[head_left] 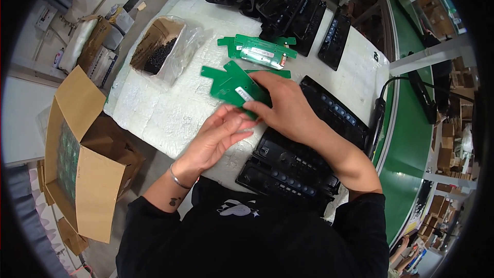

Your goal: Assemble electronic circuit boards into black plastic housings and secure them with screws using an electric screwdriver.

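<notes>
A green circuit board (222, 83) with a white label is gripped by my right hand (285, 103), thumb on its face near the label. My left hand (218, 136) is just below the board's lower edge, palm turned up, fingers loosely bent and apart. Whether its fingertips touch the board is hard to make out. Beyond the held board, more green circuit boards (257, 54) lie overlapping on the white table cover (154, 116). Under and beside my right forearm are long black plastic housings (337, 108) with rows of round buttons.
An open carton (153, 46) of small black parts, lined with clear plastic, stands at the left. Black housings (288, 10) are heaped at the far side. A large cardboard box (100, 195) with green boards sits low left. A corded black tool (378, 118) lies along the right edge.
</notes>
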